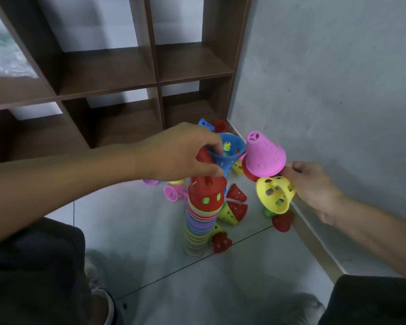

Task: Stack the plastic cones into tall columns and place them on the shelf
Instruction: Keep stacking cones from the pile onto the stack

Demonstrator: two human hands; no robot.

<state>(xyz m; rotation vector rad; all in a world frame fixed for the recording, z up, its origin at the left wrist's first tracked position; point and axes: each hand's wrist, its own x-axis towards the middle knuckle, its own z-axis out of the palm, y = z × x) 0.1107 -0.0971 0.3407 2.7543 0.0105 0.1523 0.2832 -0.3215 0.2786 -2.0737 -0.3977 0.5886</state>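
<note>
At the centre of the frame the left hand [185, 151] pinches the rim of a blue cone [227, 152], fingers inside the mouth and thumb under the outside wall, holding it mouth-up and tilted; a red cone [203, 156] is tucked against the palm behind it, seemingly so both can be turned over and dropped one after the other. Just right of centre the right hand [312, 184] has its fingers curled round a small bunch of cones: a pink cone [265, 153] tip-up on top, a red rim beneath it, and a yellow cone [275, 194] tipped on its side, probably gathered as the next supply. Directly below the left hand stands the tall column [201, 221] of many-coloured nested cones on the floor [138, 231], capped by a red one, close enough that each new piece only has to be lowered. Loose cones [232, 212] lie scattered round its base and toward the wall. The brown shelf [108, 73] fills the upper left of the frame, its visible compartments holding no cones yet
</note>
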